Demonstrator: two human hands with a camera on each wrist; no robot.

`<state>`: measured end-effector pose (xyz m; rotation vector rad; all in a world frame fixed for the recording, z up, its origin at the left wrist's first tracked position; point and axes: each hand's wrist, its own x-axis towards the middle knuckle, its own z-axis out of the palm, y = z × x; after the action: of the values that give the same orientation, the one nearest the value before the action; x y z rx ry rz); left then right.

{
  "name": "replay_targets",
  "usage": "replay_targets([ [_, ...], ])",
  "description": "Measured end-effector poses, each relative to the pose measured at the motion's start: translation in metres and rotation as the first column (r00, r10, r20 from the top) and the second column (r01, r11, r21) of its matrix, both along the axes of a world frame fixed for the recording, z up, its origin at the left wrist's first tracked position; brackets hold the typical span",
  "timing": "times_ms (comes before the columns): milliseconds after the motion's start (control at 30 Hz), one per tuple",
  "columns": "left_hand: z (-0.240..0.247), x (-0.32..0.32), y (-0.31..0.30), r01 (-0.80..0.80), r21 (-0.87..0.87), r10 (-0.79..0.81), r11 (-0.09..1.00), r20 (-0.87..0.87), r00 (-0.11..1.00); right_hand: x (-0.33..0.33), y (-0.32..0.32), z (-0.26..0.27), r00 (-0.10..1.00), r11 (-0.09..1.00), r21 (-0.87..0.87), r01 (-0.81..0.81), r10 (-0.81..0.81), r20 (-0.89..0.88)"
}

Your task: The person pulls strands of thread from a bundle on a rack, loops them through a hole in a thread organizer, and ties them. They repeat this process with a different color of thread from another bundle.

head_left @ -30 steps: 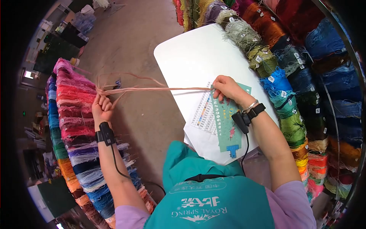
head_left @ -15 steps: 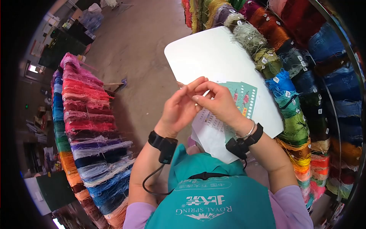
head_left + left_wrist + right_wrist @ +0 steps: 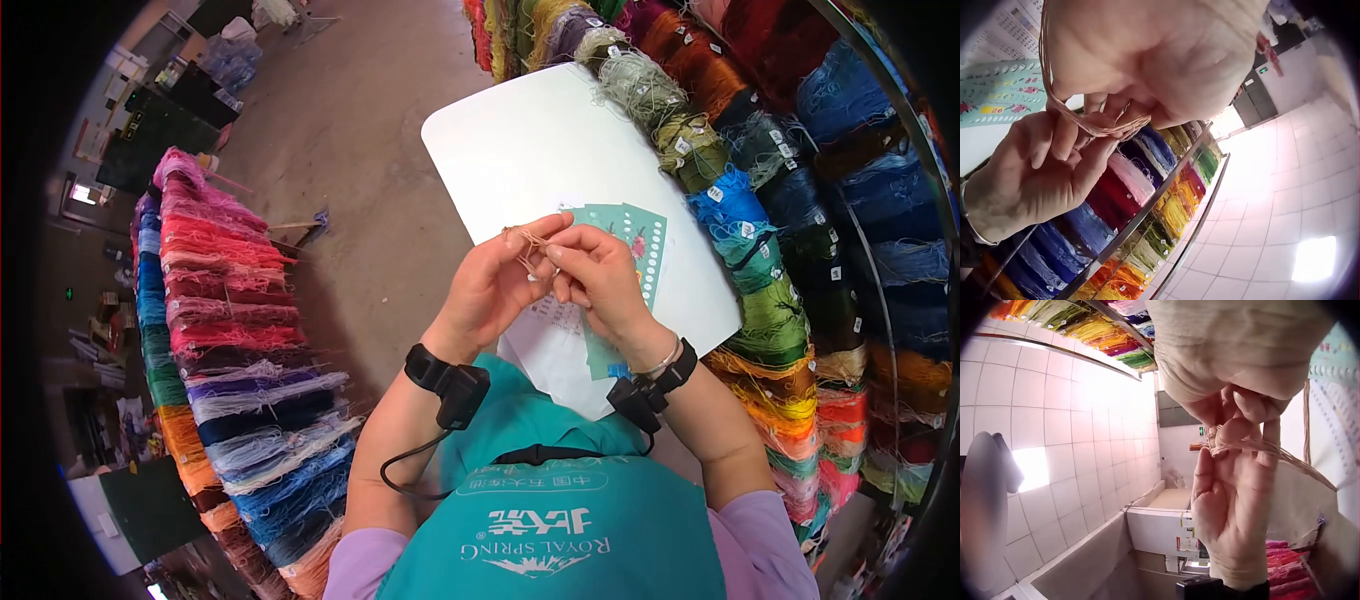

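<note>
Light pinkish-brown embroidery thread (image 3: 527, 252) runs in several strands between my two hands, close over the white board. In the left wrist view the thread (image 3: 1079, 121) bends in a loop at the fingertips, one part trailing upward along the hand. My left hand (image 3: 492, 288) holds it at the thumb and fingers, palm turned up. With thumb and forefinger, my right hand (image 3: 604, 278) pinches the strands right beside the left fingertips. In the right wrist view the thread (image 3: 1285, 454) crosses the left fingers. Below the hands lie green printed cards (image 3: 648, 240), partly covered.
The white board (image 3: 530, 130) lies before me, with a printed chart (image 3: 1013, 28) on it. Racks of coloured thread stand on both sides: pink to blue hanks (image 3: 230, 290) at left, labelled green and blue hanks (image 3: 745, 230) at right. Concrete floor (image 3: 340, 170) shows between.
A second ago the thread was stretched wide between my hands. My left hand has come in to meet the right over the board, and the strands are now gathered at the fingertips.
</note>
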<state>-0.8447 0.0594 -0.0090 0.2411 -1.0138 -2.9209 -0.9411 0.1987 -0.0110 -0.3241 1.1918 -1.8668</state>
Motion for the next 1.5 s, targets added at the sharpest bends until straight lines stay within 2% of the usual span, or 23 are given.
replay_targets([
  [133,0.003,0.002,0.007,-0.094,-0.197,0.115,0.976,0.096,0.989,0.005,0.000,-0.007,0.985,0.999,0.018,0.051,-0.047,-0.164],
  [233,-0.003,0.003,0.007,-0.166,-0.226,0.188,0.960,0.081,0.979,0.008,0.000,-0.005,0.971,0.996,0.031,0.081,-0.072,-0.227],
  [367,-0.004,0.003,0.005,-0.169,-0.245,0.197,0.955,0.094,0.976,0.008,0.000,-0.006,0.962,0.995,0.052,0.087,-0.070,-0.262],
  [567,-0.013,0.003,-0.001,-0.177,-0.140,0.188,0.974,0.068,0.980,0.004,0.000,-0.011,0.993,0.994,0.030,0.106,-0.108,0.048],
  [733,-0.004,0.003,0.000,-0.138,-0.070,0.144,0.988,0.105,0.984,0.005,0.000,-0.010,0.996,0.996,0.024,0.081,-0.082,0.038],
  [833,0.007,0.001,0.007,-0.174,-0.179,0.204,0.968,0.164,0.965,0.006,-0.001,-0.011,0.996,0.995,0.035,0.089,-0.090,0.030],
  [1133,0.002,-0.001,0.005,-0.192,-0.249,0.239,0.949,0.176,0.955,0.007,-0.002,-0.013,0.996,0.996,0.040,0.077,-0.079,0.050],
  [1333,0.000,0.000,0.004,-0.172,-0.249,0.222,0.953,0.187,0.957,0.007,-0.003,-0.013,0.996,0.997,0.035,0.066,-0.068,0.058],
  [1500,-0.011,-0.002,0.001,-0.171,-0.154,0.193,0.973,0.135,0.972,0.004,-0.004,-0.020,0.996,0.997,0.048,0.067,-0.070,0.056],
])
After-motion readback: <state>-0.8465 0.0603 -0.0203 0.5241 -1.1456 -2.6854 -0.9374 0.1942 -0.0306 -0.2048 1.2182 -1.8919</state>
